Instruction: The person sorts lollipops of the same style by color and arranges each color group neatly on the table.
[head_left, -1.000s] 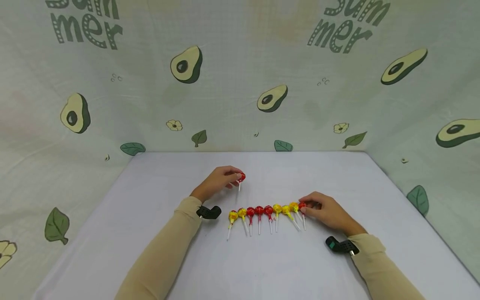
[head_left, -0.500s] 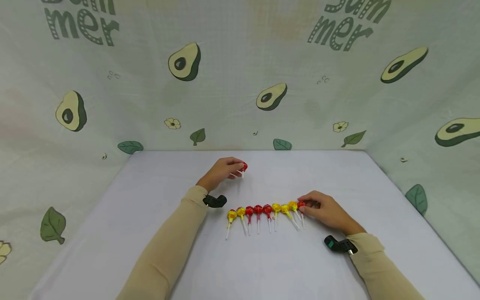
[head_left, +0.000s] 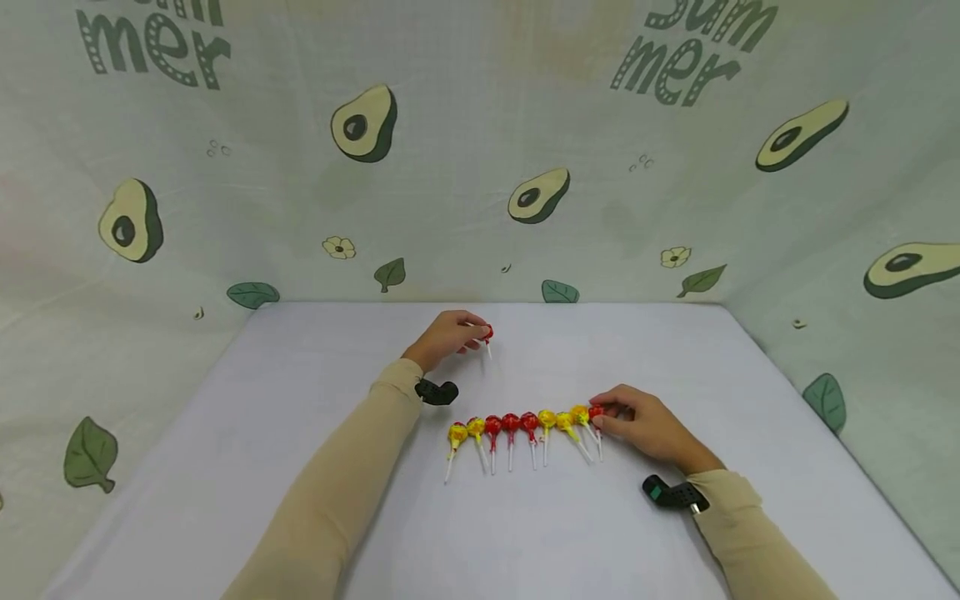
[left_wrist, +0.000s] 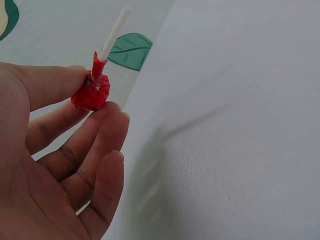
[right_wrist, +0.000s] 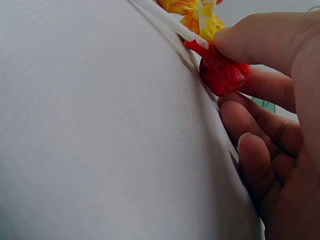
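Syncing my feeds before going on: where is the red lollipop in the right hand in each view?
Head: red lollipop below and right of centre, at the lollipop row's right end, in the right hand.
Left wrist: not in it; the left hand holds another red lollipop there.
Right wrist: red lollipop in the upper part, right of centre.
Shared landmark: white table, in all three.

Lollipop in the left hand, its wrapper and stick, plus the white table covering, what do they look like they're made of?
Wrapper: thin film with a slight sheen, probably plastic; it is crinkled and gathered at the neck. Stick: smooth, matte white; plastic or rolled paper, I can't tell which. Table covering: matte, most likely cloth, since a fine weave shows up close.
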